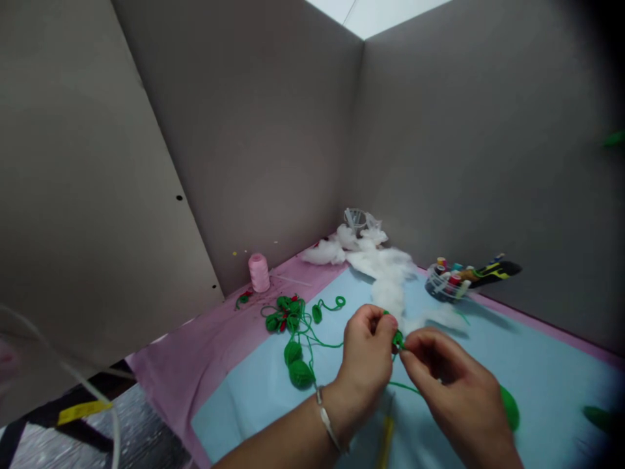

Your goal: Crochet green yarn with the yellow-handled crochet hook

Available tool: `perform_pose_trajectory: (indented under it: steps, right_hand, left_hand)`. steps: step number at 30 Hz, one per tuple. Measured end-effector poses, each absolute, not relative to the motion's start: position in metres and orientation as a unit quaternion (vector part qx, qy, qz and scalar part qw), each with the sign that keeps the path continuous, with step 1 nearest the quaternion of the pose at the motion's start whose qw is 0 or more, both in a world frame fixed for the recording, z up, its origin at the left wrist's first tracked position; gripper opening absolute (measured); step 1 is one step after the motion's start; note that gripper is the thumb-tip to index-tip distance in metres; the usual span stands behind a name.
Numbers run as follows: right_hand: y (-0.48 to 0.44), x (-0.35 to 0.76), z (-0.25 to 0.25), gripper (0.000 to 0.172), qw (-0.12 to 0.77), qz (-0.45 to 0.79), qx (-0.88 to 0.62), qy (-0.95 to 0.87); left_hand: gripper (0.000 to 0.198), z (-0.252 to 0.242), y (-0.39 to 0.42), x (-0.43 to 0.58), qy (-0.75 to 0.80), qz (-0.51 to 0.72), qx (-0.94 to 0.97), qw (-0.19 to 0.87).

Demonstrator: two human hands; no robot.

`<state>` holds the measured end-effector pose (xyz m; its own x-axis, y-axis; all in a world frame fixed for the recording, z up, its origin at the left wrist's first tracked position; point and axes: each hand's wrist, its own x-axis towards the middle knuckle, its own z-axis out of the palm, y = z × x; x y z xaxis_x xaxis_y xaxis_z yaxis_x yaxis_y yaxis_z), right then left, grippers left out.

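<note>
The left hand (367,348) is pinching a green yarn piece (398,339) between thumb and finger, the right hand (454,387) is pinching its edge, and the piece is hovering above the blue surface (547,384), while two green yarn balls (301,374) are lying to its left

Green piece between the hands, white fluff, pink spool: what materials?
Green piece: likely matte yarn; it looks looped. White fluff: soft, matte fibre with wispy edges; cotton or synthetic, can't tell. Pink spool: probably wound thread, judging by its rounded, smooth-looking body.
</note>
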<state>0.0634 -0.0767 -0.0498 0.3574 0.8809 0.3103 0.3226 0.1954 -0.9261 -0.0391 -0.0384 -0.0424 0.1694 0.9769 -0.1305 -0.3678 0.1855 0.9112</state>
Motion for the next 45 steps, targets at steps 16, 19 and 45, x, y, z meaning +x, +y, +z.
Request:
perform_pose_trajectory:
  steps: [16, 19, 45]
  right_hand:
    - [-0.082, 0.070, -0.042, 0.040, 0.635, 0.391, -0.548, -0.380]
    - [-0.082, 0.065, -0.039, 0.037, 0.680, 0.458, -0.470, -0.328]
    - [-0.076, 0.093, -0.047, 0.031, 0.650, 0.300, -0.553, -0.425]
  left_hand:
    - [0.015, -0.030, -0.044, -0.046, 0.355, 0.537, 0.445, 0.623]
    - [0.016, -0.033, -0.044, -0.042, 0.342, 0.535, 0.420, 0.647]
    - [0.013, -0.038, -0.047, -0.036, 0.367, 0.441, 0.456, 0.680]
